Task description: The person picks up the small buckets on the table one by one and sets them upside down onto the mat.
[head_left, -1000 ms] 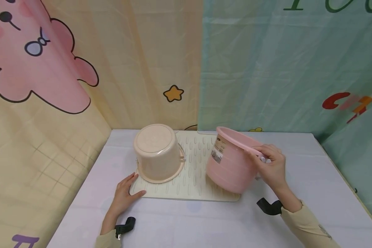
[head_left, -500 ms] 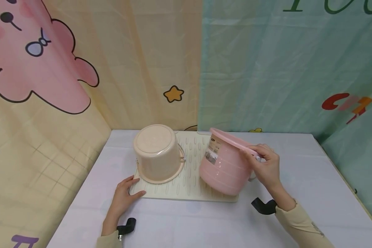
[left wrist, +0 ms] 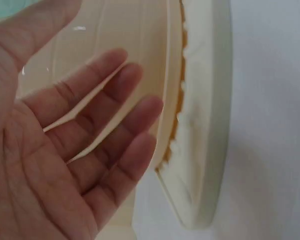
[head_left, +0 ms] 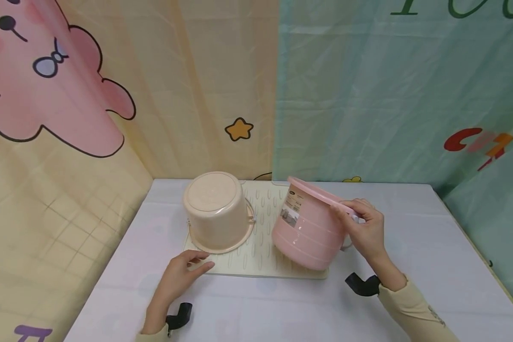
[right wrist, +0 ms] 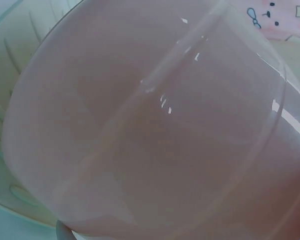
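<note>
My right hand [head_left: 366, 231] grips the rim of a pink bucket [head_left: 309, 228] at its right side. The bucket leans, its rim lower toward that hand, over the right part of a cream ribbed mat [head_left: 262, 259]. In the right wrist view the bucket wall [right wrist: 150, 125] fills most of the picture. A cream bucket [head_left: 215, 213] stands upside down on the left part of the mat. Near the mat's front left corner, my left hand [head_left: 179, 278] is held with fingers spread and nothing in them. The left wrist view shows its palm [left wrist: 45, 170] beside the cream bucket.
A white cloth covers the table [head_left: 265, 308] around the mat. Behind and at the sides hang printed curtains, a cream one [head_left: 196, 95] on the left and a green one [head_left: 367, 95] on the right. A label [head_left: 291, 209] is on the pink bucket.
The pink bucket has moved left over the mat with my right hand. My left hand has come off the mat's left corner and shifted right and nearer to me.
</note>
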Demonstrator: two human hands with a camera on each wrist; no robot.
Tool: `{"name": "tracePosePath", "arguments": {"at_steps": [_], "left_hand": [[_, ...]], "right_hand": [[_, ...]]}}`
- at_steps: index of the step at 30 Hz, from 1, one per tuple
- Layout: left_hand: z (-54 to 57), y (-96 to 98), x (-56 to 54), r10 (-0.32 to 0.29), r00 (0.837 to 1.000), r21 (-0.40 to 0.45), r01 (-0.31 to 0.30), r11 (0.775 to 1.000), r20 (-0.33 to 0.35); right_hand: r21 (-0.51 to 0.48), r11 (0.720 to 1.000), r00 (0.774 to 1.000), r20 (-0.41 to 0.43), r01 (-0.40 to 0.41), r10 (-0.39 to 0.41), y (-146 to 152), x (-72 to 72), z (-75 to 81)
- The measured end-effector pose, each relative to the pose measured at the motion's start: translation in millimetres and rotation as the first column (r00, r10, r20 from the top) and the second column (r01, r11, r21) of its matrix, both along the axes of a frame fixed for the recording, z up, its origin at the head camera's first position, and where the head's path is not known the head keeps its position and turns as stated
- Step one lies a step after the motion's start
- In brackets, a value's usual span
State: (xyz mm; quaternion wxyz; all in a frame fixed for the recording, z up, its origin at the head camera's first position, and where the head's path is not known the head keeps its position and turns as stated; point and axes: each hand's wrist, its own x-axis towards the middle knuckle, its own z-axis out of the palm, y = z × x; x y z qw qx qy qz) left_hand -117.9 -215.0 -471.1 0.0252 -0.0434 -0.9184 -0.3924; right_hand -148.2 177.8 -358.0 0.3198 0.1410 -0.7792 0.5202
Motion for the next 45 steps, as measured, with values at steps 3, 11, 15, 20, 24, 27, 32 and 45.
{"name": "tracePosePath", "arguments": {"at_steps": [3,11,15,20,24,27,32,45], "left_hand": [[6.0,19.7,-2.4,-0.133,0.991,0.177,0.128,0.976,0.015],[8.7,79.9,-16.2,-0.4,0.915,0.488,0.375,0.788,-0.057],[9.9,101.2,-21.5,-0.447,0.893,0.527,0.403,0.748,-0.048],[10.2,117.4,-26.4,-0.458,0.889,0.582,0.377,0.721,-0.009],[11.9,124.1,-26.0,-0.449,0.893,0.603,0.34,0.722,0.034],[13.6,127.1,-25.1,-0.429,0.902,0.596,0.321,0.736,0.044],[19.1,130.0,-23.9,-0.389,0.919,0.559,0.29,0.777,0.064],[27.7,130.6,-24.4,-0.43,0.9,0.649,0.286,0.705,0.071]], "right_hand": [[-0.009,1.0,1.0,0.006,-0.004,0.004,-1.2,-0.6,0.5],[-0.03,0.998,0.998,0.029,-0.062,0.062,-7.8,-0.1,2.5],[-0.04,0.996,0.996,0.04,-0.08,0.082,-11.1,0.8,4.8],[-0.057,0.993,0.993,0.049,-0.103,0.106,-13.0,1.2,5.0],[-0.052,0.993,0.992,0.054,-0.107,0.11,-13.7,0.2,3.5],[-0.054,0.994,0.993,0.057,-0.1,0.103,-13.4,-1.2,3.0],[-0.083,0.993,0.992,0.086,-0.087,0.094,-11.1,-3.6,3.3],[-0.348,0.935,0.931,0.313,-0.073,0.189,13.4,-18.4,-23.5]]}}
